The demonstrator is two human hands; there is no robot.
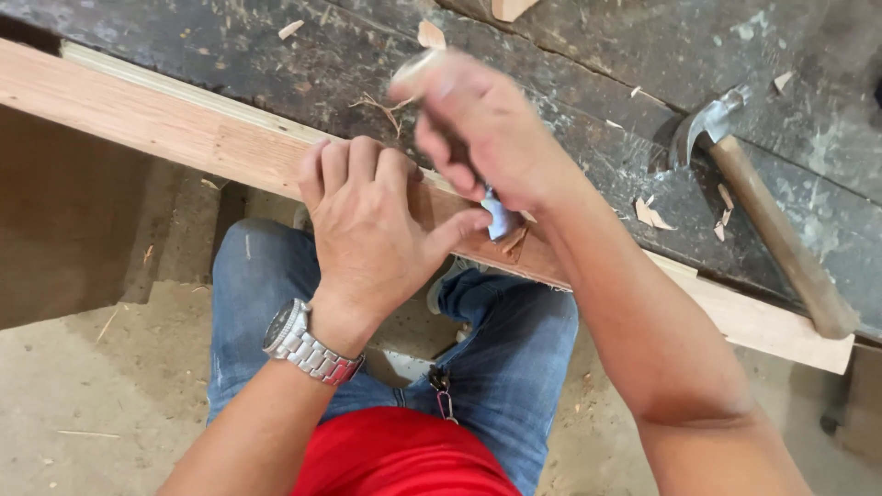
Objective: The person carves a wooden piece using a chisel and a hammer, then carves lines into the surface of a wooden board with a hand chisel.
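At frame centre the left hand lies flat, its grip open, pressing on the wooden board that runs along the dark counter, the blurred right hand just beside it clenches a chisel, and a hammer rests at right.

Even soft daylight, faint shadows, right hand motion-blurred, rest sharp

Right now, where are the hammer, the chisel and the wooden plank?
hammer (776,234), head view, on its wooden handle.
chisel (497,218), head view, on its pale blade below the right hand.
wooden plank (156,124), head view, on its bare top face.
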